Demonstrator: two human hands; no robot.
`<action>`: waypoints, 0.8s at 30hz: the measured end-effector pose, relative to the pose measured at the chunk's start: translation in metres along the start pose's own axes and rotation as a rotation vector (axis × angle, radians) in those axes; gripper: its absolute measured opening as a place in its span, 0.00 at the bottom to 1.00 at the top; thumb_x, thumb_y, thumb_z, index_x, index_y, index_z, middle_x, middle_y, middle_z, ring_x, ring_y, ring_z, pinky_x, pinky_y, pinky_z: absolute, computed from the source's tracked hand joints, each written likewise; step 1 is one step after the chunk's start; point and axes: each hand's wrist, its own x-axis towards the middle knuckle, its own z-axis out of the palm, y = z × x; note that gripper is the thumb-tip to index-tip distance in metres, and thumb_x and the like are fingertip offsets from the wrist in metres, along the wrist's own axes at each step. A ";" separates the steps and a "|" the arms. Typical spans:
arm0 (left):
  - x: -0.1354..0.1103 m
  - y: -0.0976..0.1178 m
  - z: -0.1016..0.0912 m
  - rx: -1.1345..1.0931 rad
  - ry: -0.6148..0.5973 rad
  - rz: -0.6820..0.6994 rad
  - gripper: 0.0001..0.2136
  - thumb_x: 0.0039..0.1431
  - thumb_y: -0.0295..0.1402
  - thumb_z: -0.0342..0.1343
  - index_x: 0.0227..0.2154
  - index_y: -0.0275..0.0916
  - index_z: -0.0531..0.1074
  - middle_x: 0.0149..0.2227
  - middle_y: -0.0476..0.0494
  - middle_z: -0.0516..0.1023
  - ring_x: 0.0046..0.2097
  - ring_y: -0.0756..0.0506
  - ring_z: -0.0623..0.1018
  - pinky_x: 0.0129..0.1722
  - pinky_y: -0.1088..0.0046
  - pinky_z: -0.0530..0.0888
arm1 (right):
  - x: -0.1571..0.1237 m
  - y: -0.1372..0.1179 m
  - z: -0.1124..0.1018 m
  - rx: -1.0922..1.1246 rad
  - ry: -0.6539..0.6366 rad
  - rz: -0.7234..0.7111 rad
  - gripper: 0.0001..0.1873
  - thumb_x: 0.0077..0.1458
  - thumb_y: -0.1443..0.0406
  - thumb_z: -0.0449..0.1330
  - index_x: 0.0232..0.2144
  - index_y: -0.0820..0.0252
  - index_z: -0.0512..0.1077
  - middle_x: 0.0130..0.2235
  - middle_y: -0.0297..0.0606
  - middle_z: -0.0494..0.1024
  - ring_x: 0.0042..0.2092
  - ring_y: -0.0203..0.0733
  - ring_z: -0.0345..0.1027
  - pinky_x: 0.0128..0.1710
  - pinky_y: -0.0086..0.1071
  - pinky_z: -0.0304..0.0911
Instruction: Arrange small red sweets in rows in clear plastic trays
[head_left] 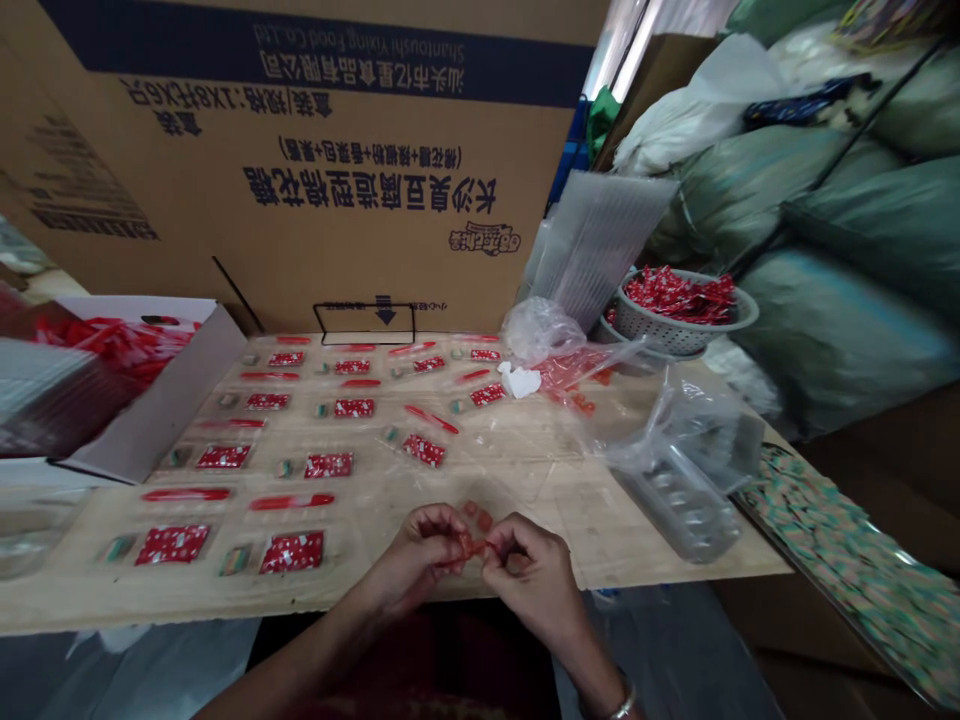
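Close to the table's front edge, my left hand point(422, 552) and my right hand point(534, 568) meet, both closed in a pinch. Between their fingertips is a small orange-red, soft-looking piece point(472, 546), gripped from both sides. Its exact kind is too small to make out. Just beyond the fingers, a couple of similar orange-red pieces point(478, 516) lie on the table point(525, 450). Left of my hands, rows of clear trays hold red patterned packets point(292, 551), red plastic sticks point(291, 502) and small green-and-tan pieces point(235, 560).
A large cardboard box point(360, 260) stands across the back. At left is a white carton point(161, 400) of red items. To the right are stacked clear trays point(600, 240), a basket point(660, 330) of red packets, a plastic bag with trays point(682, 500), and a tray of green-tan pieces point(855, 560).
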 end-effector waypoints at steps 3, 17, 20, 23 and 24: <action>-0.005 0.008 -0.003 0.011 -0.005 -0.001 0.07 0.31 0.23 0.61 0.19 0.35 0.72 0.18 0.52 0.70 0.18 0.57 0.63 0.19 0.80 0.57 | 0.004 0.013 -0.004 -0.023 0.052 -0.002 0.04 0.41 0.71 0.54 0.20 0.58 0.67 0.20 0.29 0.69 0.22 0.32 0.63 0.22 0.24 0.59; 0.006 0.007 0.009 0.347 0.012 0.167 0.13 0.42 0.40 0.63 0.20 0.35 0.70 0.18 0.52 0.66 0.21 0.54 0.62 0.22 0.79 0.58 | 0.017 0.012 -0.002 0.498 -0.035 0.209 0.12 0.46 0.58 0.61 0.21 0.60 0.66 0.21 0.32 0.71 0.24 0.34 0.63 0.26 0.26 0.60; 0.007 0.007 0.009 0.418 -0.006 0.194 0.14 0.38 0.40 0.66 0.21 0.35 0.69 0.20 0.52 0.67 0.22 0.55 0.62 0.22 0.79 0.59 | 0.014 0.016 0.010 0.557 -0.046 0.225 0.12 0.44 0.59 0.63 0.22 0.60 0.65 0.22 0.31 0.70 0.26 0.34 0.62 0.27 0.26 0.59; 0.005 0.007 0.005 0.425 -0.086 0.118 0.16 0.40 0.42 0.64 0.20 0.36 0.68 0.19 0.55 0.64 0.20 0.56 0.60 0.19 0.80 0.57 | 0.009 0.019 0.011 0.737 -0.063 0.266 0.16 0.41 0.58 0.65 0.21 0.58 0.62 0.24 0.30 0.67 0.28 0.35 0.62 0.28 0.27 0.60; 0.005 0.007 0.003 0.424 -0.127 0.093 0.16 0.41 0.43 0.64 0.20 0.36 0.67 0.19 0.55 0.63 0.20 0.56 0.59 0.19 0.80 0.57 | 0.008 0.020 0.010 0.810 -0.075 0.293 0.18 0.39 0.57 0.66 0.21 0.58 0.61 0.24 0.30 0.66 0.28 0.35 0.62 0.28 0.27 0.60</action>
